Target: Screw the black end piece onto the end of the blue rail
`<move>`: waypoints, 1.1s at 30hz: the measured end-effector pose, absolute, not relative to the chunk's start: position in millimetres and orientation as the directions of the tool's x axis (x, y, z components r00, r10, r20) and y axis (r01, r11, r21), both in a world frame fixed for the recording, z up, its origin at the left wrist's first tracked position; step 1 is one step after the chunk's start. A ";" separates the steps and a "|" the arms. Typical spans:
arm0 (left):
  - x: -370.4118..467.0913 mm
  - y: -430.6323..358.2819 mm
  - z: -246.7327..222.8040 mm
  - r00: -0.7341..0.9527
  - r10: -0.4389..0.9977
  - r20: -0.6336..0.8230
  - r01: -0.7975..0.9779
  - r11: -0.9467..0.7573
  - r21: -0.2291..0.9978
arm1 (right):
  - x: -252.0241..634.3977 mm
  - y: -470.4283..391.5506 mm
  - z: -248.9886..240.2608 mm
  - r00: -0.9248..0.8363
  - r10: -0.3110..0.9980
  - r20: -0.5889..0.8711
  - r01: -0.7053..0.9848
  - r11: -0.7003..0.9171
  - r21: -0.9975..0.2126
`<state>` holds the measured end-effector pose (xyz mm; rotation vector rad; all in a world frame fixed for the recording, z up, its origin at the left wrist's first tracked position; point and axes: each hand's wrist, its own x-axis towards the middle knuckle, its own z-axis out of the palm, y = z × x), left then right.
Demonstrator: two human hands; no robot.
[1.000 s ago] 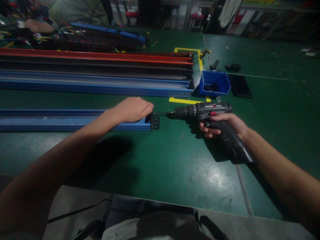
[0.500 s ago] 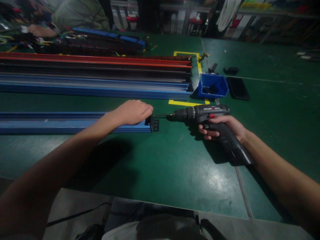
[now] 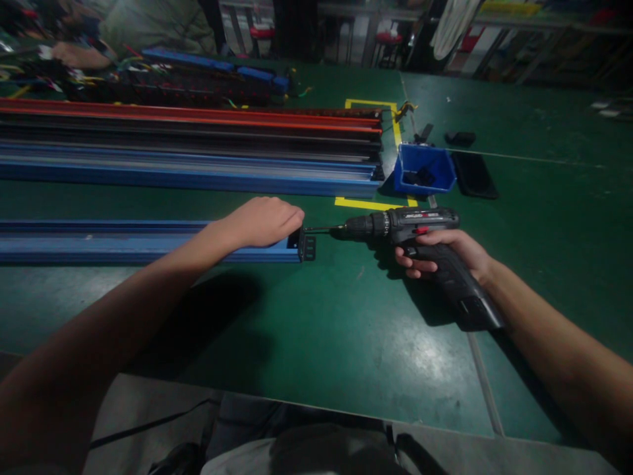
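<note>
A long blue metal profile [image 3: 128,247] lies along the green table, with a black slotted end bracket [image 3: 308,249] at its right end. My left hand [image 3: 267,221] is closed over that end, fingers curled down at the bracket; its fingertips are partly hidden. In my right hand [image 3: 442,254] is a black cordless drill [image 3: 403,224], gripped by its handle and held level. The drill's long thin bit [image 3: 321,229] points left and its tip meets the bracket's outer face beside my left fingers. Whether a screw sits at the tip is too small to tell.
Behind lie several blue, black and red profiles [image 3: 198,178] side by side. A blue bin [image 3: 424,170] with black parts stands behind the drill, a black flat tray-like object [image 3: 475,175] beside it. Across the table, a person's hand [image 3: 82,56] is near wires. Yellow tape [image 3: 366,204] marks the table.
The view has shifted very slightly. Both hands, the drill and the blue profile keep the same places relative to one another.
</note>
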<state>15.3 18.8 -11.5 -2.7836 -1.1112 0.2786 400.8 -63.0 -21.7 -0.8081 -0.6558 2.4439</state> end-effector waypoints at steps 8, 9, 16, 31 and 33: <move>15.4 19.0 -11.0 0.713 0.691 -0.119 0.669 -0.721 -0.180 | 401.8 -62.1 -21.7 -0.717 0.561 -0.413 -0.281 -0.775 -0.565; 15.3 19.1 -10.8 0.715 0.689 -0.119 0.666 -0.723 -0.181 | 401.8 -61.9 -21.8 -0.718 0.560 -0.413 -0.281 -0.777 -0.564; 15.2 19.1 -10.9 0.714 0.689 -0.125 0.667 -0.723 -0.179 | 402.0 -61.5 -22.5 -0.715 0.566 -0.411 -0.284 -0.772 -0.569; 16.9 17.6 -7.7 0.712 0.690 -0.133 0.667 -0.723 -0.183 | 402.1 -61.7 -20.5 -0.702 0.556 -0.445 -0.264 -0.784 -0.562; 17.1 17.1 -7.1 0.708 0.693 -0.135 0.670 -0.720 -0.184 | 402.0 -62.0 -19.6 -0.695 0.554 -0.458 -0.260 -0.788 -0.559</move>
